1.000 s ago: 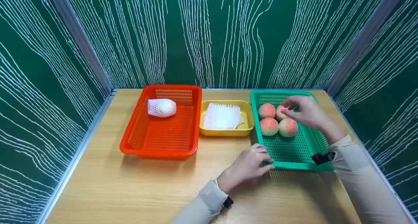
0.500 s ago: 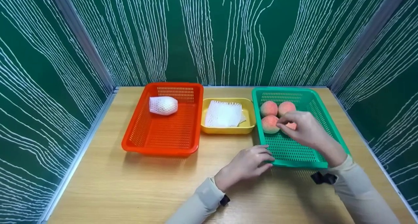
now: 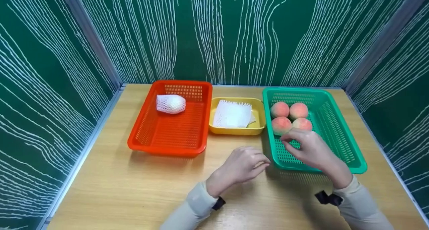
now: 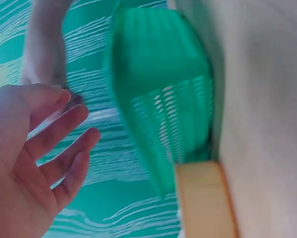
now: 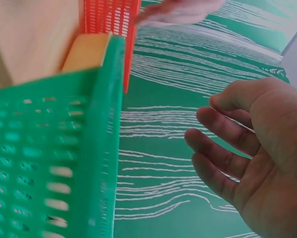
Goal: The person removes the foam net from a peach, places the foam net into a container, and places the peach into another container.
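Several pinkish peaches (image 3: 281, 125) sit together at the back left of the green basket (image 3: 360, 166). Over that basket's front part hovers my right hand (image 3: 310, 149), loosely bent and holding nothing; the right wrist view shows its fingers (image 5: 220, 163) relaxed and bare. My left hand (image 3: 239, 166) is above the table just left of the basket's front corner, apart from it. In the left wrist view its fingers (image 4: 64, 158) are spread loosely with nothing in them. White foam net sleeves (image 3: 233, 114) lie stacked in a yellow tray (image 3: 238, 131).
The red basket (image 3: 167, 151) on the left holds one fruit in a white foam net (image 3: 171, 104). The yellow tray stands between the two baskets. Green panels with white wavy lines (image 3: 197, 39) enclose the wooden table (image 3: 140, 189) at the back and sides.
My right hand has drawn back from over the peaches toward the basket's front. My left hand has left the green basket's front corner and moved left. The peaches stay in place.
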Demonstrator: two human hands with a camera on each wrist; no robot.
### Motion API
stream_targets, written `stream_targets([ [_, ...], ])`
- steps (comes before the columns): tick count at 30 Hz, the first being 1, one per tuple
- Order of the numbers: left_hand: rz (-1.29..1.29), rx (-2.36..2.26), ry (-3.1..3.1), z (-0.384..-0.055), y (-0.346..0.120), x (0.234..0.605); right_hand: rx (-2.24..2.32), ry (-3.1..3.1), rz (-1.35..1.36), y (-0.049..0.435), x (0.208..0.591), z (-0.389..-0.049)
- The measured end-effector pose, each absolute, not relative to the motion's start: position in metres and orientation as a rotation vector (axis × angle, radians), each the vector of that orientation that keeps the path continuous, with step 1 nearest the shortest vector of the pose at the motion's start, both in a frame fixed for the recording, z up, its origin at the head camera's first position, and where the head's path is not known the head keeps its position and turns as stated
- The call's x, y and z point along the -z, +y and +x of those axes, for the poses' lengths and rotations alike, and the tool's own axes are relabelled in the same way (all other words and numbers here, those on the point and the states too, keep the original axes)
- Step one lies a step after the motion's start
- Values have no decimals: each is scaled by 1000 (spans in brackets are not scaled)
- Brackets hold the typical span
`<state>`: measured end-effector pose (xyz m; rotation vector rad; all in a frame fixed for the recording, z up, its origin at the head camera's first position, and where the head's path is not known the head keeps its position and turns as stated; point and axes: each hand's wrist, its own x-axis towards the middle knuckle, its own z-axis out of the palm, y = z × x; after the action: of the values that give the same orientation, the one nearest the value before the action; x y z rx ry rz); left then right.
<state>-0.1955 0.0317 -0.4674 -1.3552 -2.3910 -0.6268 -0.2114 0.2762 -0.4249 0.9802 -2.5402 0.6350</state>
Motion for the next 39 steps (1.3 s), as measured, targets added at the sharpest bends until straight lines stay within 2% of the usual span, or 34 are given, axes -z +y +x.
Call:
stream_targets([
  [12,-1224,673,-2411,-193,-39,414,-642,-2526,991,252,451,-201],
  [24,-929,834,-2647,-214,-95,353,-689,-2394,1143,185,478,-195],
  [31,-799,834,-2749,-238,-104,324,-662,-2393,1293,132,485,-199],
  [39,-624,800,-2928,-283,-122,318,-580,-2401,1381,84,490,-211],
])
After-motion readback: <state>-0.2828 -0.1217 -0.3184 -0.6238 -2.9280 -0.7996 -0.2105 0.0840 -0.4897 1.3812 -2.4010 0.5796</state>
